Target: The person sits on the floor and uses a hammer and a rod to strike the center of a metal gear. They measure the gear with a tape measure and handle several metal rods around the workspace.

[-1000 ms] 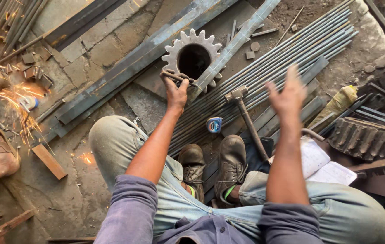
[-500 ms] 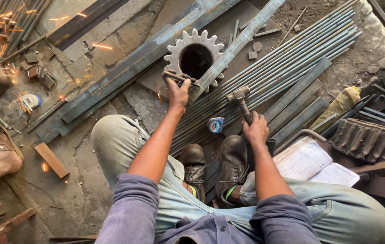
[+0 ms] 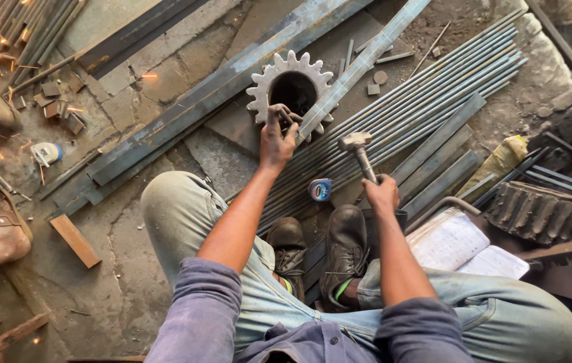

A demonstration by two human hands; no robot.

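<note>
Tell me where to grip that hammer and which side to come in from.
Grip the hammer low on its handle, as the right hand does now, coming from the near side. The metal head points away toward the steel rods, so the handle's free end faces the person's boots.

The toothed gear (image 3: 291, 89) lies on the floor (image 3: 131, 249) at twelve o'clock from the person's shoes (image 3: 319, 252), under a flat bar (image 3: 360, 64) that crosses its one o'clock edge. The left hand (image 3: 278, 138) rests at the gear's six o'clock rim. The hammer (image 3: 360, 154), in the right hand (image 3: 381, 195), lies over the bundle of rods (image 3: 427, 101) at two o'clock. A tape measure (image 3: 320, 189) sits between the hands, perhaps on the rods. An open notebook (image 3: 464, 249) lies at three o'clock.
</note>
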